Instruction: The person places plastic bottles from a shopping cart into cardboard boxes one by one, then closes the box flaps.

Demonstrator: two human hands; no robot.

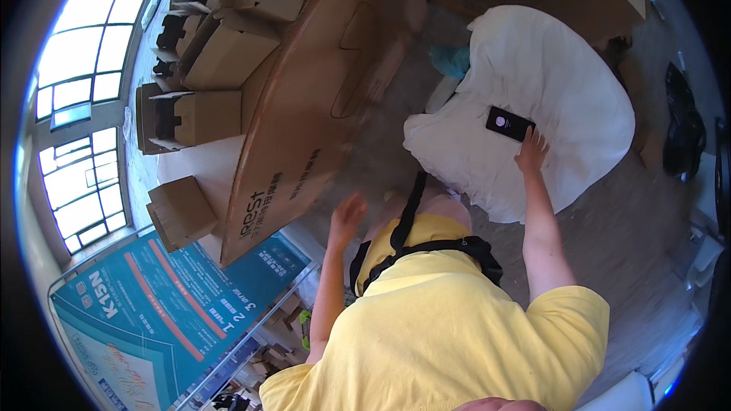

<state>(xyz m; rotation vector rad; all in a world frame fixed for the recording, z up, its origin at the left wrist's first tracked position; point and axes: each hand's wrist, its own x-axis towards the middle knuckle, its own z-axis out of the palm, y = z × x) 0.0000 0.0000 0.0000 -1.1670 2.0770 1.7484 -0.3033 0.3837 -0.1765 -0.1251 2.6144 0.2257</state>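
A black smartphone point(505, 122) with a lit spot on its screen lies flat on a wrinkled white cloth cover point(563, 68), which is draped over a rounded seat-like shape. My right hand point(532, 152) reaches over the cloth, fingers stretched out, with a fingertip at the phone's right end. Whether that fingertip presses on it, I cannot tell. Away to the left, my left hand point(349, 215) hangs in the air beside the large cardboard panel, holding nothing, its fingers loosely apart.
The tall brown cardboard box point(304, 129) rises on the left, with smaller open cartons point(228, 53) stacked on it. A blue printed banner point(175, 304) stands at lower left. Black plastic point(683, 122) lies at far right. A teal bag point(451, 61) sits behind the cloth.
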